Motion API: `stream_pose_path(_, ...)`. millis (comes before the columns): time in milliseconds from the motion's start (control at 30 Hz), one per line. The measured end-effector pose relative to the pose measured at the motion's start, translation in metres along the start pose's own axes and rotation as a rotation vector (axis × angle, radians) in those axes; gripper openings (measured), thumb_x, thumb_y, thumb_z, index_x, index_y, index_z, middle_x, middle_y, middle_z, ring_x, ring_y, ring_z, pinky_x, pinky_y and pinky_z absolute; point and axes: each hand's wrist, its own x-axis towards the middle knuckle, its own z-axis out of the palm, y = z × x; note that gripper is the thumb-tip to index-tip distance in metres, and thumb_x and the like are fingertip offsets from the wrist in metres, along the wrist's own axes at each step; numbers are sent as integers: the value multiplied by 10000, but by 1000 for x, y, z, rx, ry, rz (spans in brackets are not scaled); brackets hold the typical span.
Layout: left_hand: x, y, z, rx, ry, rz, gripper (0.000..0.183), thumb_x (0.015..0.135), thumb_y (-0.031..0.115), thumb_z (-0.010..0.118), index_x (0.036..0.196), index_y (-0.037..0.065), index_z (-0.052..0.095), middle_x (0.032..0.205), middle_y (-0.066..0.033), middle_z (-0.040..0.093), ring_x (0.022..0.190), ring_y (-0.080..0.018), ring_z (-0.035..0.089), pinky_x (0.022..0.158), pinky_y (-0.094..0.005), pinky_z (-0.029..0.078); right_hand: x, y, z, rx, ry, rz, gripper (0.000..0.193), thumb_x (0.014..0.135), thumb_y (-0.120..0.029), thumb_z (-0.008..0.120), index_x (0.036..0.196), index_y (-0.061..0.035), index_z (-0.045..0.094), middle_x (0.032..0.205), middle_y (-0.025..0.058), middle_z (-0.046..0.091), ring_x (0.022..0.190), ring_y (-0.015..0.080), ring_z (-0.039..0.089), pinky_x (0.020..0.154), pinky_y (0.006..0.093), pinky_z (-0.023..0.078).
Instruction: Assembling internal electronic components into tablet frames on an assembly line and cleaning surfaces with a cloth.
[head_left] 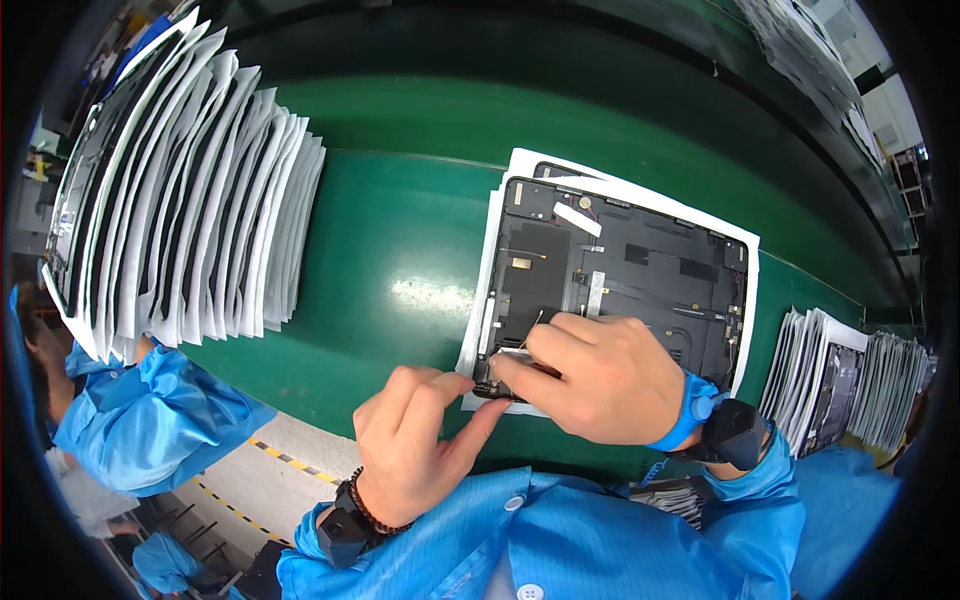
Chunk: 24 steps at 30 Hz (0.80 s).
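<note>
An opened black tablet housing (640,250), with boards, thin cables and pale tape strips inside, lies on white sheets (478,290) on the green bench. My left hand (420,435) is at its near left corner, with thumb and index finger closed around the corner edge. Over the same corner, my right hand (605,375) has its thumb and fingers pressed together inside the housing. A small pale strip shows by those fingertips; what they pinch is hidden. A white strip (578,219) lies across the housing's far left part.
A tall row of tablet panels parted by white sheets (200,190) stands on the left. Similar sheets and panels (815,370) stand at the right. Another person's blue sleeve (160,420) reaches to the left row. A dark ledge (480,50) runs along the back.
</note>
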Motion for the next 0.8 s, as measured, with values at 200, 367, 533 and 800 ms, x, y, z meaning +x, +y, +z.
stream_pose_path(200,2,-4,1,-15,-12,125,381,652,90,930,889,42,635,811,-65,630,544,-143,531,461,-257,405,-15,6,-2,-93,4,-29,309,802,-189,674,1082,-57,690,773,8,472,684,137,569,515,272,514)
stream_pose_path(367,7,-7,6,-27,2,250,355,649,55,911,875,40,637,808,-89,648,566,-200,579,473,-292,432,-19,10,0,-89,3,-57,388,802,-182,672,1169,-58,693,770,4,470,668,131,552,516,267,504)
stream_pose_path(533,10,-10,3,79,-74,385,379,637,62,894,922,19,647,825,-82,660,584,-204,591,470,-312,436,-22,11,1,-99,23,-68,378,798,-182,675,1150,-44,693,772,-3,479,669,127,550,515,264,504)
stream_pose_path(800,0,-16,11,238,34,523,246,717,79,807,918,31,673,837,-54,651,556,-120,522,445,-249,362,-22,8,3,-162,46,-83,371,811,-190,671,1152,-45,685,760,-16,486,670,111,541,512,247,509)
